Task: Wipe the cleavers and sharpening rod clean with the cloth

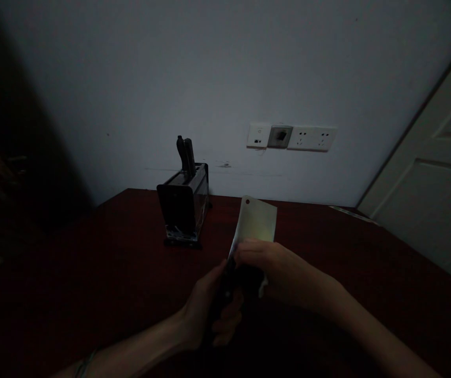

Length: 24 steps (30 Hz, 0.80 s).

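Observation:
A cleaver (257, 218) points up and away over the dark red table, its pale broad blade showing a small hole near the top corner. My left hand (209, 302) is wrapped around its black handle (219, 296). Against the lower part of the blade, my right hand (266, 260) is closed, fingers bent over a dark crumpled cloth (252, 278) with a whitish edge at the palm. Deep shadow hides much of that cloth. Beyond the hands, to the left, stands a knife block (178, 210) with black-handled knives (186, 156) upright in it.
The dark red tabletop (103, 247) runs back to a pale wall (189, 79). White socket plates (312, 138) and a grey one (280, 136) are on the wall. A white panelled door (446, 173) stands at the right. The left side is very dark.

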Motion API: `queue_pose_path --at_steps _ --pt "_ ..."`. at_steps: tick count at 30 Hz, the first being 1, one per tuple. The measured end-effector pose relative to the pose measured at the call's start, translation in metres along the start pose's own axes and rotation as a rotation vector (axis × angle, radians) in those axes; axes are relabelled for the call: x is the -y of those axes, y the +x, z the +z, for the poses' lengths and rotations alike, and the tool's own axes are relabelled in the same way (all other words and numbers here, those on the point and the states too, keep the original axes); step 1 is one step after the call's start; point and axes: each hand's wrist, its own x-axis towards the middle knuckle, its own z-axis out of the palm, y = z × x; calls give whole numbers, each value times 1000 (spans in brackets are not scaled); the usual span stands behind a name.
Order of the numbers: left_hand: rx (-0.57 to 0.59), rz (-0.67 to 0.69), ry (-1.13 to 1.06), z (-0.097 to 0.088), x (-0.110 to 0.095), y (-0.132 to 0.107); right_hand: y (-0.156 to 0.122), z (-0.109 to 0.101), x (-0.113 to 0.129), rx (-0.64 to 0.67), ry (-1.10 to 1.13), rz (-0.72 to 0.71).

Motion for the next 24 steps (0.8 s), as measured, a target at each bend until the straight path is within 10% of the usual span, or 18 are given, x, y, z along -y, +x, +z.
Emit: queue_pose_path --at_steps 24 --pt "-34 -5 70 2 2 -2 1 -4 7 49 -57 -2"
